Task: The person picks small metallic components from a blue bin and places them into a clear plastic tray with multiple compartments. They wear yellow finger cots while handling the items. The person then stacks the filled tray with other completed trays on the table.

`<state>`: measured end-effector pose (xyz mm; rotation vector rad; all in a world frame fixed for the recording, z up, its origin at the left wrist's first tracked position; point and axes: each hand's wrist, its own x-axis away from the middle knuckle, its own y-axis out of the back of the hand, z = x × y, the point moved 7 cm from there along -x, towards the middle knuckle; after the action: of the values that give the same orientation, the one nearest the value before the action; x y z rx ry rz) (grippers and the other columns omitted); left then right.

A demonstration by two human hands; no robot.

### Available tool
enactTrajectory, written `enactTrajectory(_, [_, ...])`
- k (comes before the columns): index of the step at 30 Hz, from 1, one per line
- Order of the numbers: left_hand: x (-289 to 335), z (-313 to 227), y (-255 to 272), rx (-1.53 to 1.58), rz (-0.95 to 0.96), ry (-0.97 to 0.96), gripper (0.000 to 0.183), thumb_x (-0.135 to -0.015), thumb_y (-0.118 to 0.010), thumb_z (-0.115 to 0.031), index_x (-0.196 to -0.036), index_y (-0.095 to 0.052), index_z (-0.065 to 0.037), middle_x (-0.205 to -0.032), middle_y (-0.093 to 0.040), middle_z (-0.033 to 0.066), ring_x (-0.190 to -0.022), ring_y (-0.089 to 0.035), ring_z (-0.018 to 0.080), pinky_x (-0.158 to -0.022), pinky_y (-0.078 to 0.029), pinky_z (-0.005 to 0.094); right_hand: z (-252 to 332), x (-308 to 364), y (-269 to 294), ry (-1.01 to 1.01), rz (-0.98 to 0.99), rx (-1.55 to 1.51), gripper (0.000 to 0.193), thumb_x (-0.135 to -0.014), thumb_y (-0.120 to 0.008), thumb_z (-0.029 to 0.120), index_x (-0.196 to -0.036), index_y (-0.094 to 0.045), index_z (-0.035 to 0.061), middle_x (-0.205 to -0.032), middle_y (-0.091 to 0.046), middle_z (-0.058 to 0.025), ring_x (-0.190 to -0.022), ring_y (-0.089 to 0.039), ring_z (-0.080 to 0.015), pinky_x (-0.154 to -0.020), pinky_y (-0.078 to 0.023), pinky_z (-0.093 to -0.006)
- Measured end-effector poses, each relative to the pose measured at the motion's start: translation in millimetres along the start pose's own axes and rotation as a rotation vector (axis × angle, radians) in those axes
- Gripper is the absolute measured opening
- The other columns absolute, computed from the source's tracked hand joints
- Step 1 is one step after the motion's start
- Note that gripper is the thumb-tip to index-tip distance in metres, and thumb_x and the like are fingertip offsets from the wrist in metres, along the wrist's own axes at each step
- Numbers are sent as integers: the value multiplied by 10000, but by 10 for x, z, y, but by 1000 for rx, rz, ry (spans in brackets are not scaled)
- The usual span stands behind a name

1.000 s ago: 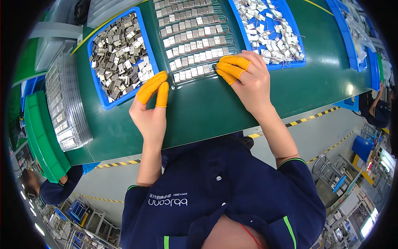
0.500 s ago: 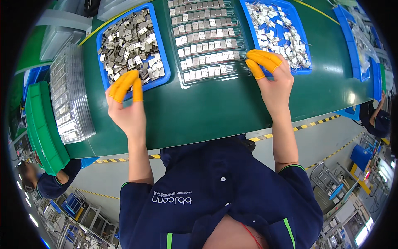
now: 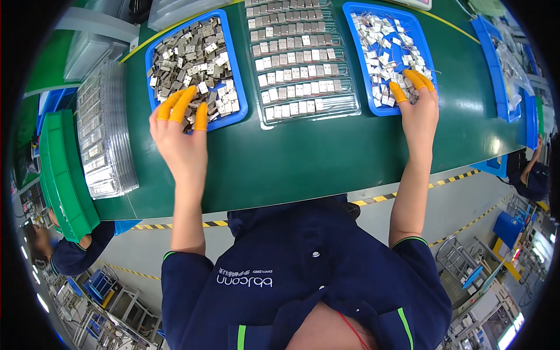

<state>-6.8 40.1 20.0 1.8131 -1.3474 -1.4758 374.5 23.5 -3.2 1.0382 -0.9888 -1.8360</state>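
My left hand (image 3: 179, 139), in yellow finger cots, has its fingers apart at the near edge of a blue tray (image 3: 235, 70) heaped with small silver-grey metal housings (image 3: 189, 61). The fingertips are over the nearest housings, and nothing shows held. To the right, my right hand (image 3: 419, 116) reaches into another blue tray (image 3: 356, 49) of small white connectors with thin wires (image 3: 382, 69). Its thumb and fingers are apart above the pieces, some of which they hide. Between the hands lies a clear plastic tray (image 3: 274, 122) with rows of silver and white pieces (image 3: 291, 109); its nearest row is partly filled.
Stacked clear trays (image 3: 108, 134) and a green bin (image 3: 65, 175) stand at the left of the green table (image 3: 280, 169). A blue bin (image 3: 496, 70) holding plastic bags lies at the far right. Other people are at both sides.
My right hand has moved right, from the clear tray's edge into the tray of white connectors, and its fingers have spread. My left hand's fingers have spread at the housings. The view has shifted slightly.
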Motion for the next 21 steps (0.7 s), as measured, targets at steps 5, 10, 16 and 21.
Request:
enactTrajectory(5, [-223,166,-181,45,105,11,256,-681,-781,-147,-920,-719,-79,-977,-641,87,-999,-525,273,-906,-392,384,42,-145,-24,-33,121,20,261,-749,-739,170,-987,-707,69,-965,-656,-156,-796,-614,-300,-736,-496,-375])
enactTrajectory(10, [-330,190,-318,-181,181,-85,265,-675,-793,-199,-891,-716,-65,-880,-647,91,-881,-553,248,-850,-377,379,-74,-137,59,-142,-69,-258,215,-763,-735,133,-970,-723,76,-799,-693,-124,-642,-636,-193,-596,-482,-306])
enactTrajectory(16, [-435,103,-204,107,128,-8,204,-664,-782,-127,-818,-707,-16,-843,-659,119,-834,-587,273,-760,-455,381,-347,-153,87,-74,-250,-505,198,-814,-693,95,-1005,-711,47,-782,-710,-87,-609,-614,-96,-552,-443,-215])
enactTrajectory(21, [-252,248,-283,757,171,415,187,-794,-703,-16,-971,-662,28,-908,-687,92,-750,-680,176,-643,-525,229,-225,-249,93,-20,-195,-619,190,-888,-599,49,-1060,-660,-4,-844,-701,-104,-728,-662,-125,-640,-486,-206])
